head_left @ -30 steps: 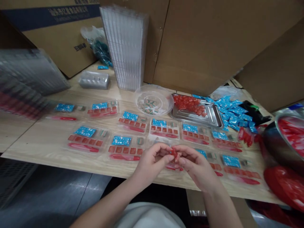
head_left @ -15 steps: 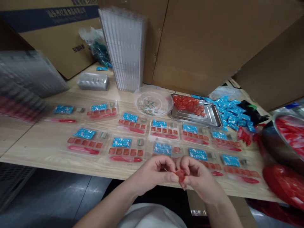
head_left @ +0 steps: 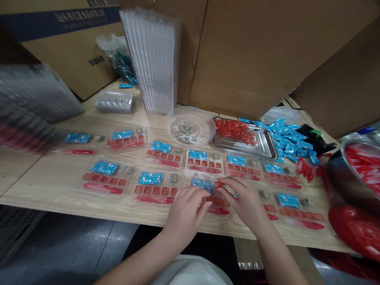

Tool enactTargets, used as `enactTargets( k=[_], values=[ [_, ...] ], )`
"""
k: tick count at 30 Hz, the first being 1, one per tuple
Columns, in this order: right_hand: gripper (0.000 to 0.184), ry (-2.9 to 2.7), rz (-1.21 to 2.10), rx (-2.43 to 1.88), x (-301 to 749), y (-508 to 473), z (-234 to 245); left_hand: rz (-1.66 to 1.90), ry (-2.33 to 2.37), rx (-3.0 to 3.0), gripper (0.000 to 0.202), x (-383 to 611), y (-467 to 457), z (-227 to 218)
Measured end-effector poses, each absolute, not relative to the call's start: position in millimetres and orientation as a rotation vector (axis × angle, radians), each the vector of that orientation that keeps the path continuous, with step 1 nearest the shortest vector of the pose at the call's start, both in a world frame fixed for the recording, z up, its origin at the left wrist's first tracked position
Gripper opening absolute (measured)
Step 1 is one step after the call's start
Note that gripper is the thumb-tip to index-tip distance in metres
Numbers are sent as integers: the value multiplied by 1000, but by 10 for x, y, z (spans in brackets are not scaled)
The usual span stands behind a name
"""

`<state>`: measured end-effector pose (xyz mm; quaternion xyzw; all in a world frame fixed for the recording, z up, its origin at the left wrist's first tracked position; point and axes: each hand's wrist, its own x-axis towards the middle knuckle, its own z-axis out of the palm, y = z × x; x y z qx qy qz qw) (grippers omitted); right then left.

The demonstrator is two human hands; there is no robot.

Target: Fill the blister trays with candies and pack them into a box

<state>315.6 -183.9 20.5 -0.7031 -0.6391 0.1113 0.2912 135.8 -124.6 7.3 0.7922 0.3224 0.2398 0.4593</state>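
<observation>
My left hand (head_left: 188,209) is over the front edge of a clear plastic tray, its fingers curled toward the thumb; what lies between them is hidden. My right hand (head_left: 243,200) reaches over the same tray, thumb and finger closed at a small red block (head_left: 219,185) beside the blue printed sachet (head_left: 202,184). A red plastic stick (head_left: 219,211) lies along this tray's front. To the left, a clear tray (head_left: 160,180) holds a blue sachet, a row of red blocks, a small greenish piece and a red stick.
Several similar filled trays stand in two rows. Behind are a round clear dish (head_left: 191,124), a metal tray (head_left: 261,144) with red pieces, and a tall stack of clear trays (head_left: 152,63). Blue sachets (head_left: 286,138) and a metal bowl (head_left: 341,174) are at the right.
My hands were together on a small red piece above the table's front edge. They have moved apart and forward over the tray, my right hand reaching to the red block beside the sachet.
</observation>
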Motion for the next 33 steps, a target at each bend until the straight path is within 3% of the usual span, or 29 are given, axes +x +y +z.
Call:
enactTargets(
  k=[5,19,27,30,33],
  values=[
    [16,-2010,157,-1957,3131,-1638,93,438,719,2286,12,1324,-1247,-104],
    [21,-2053,253,-1920,3244,-1655,97,385,750,2256,10,1324,-1198,-138],
    [11,-2134,102,-2090,3081,-1684,113,431,754,2240,11,1328,-1210,-156],
    [19,-2141,197,-2059,3276,-1572,180,447,761,2216,11,1318,-1217,-145],
    [28,-1999,33,-2191,3767,-1177,222,499,739,2219,13,1313,-1224,-160]
  ],
)
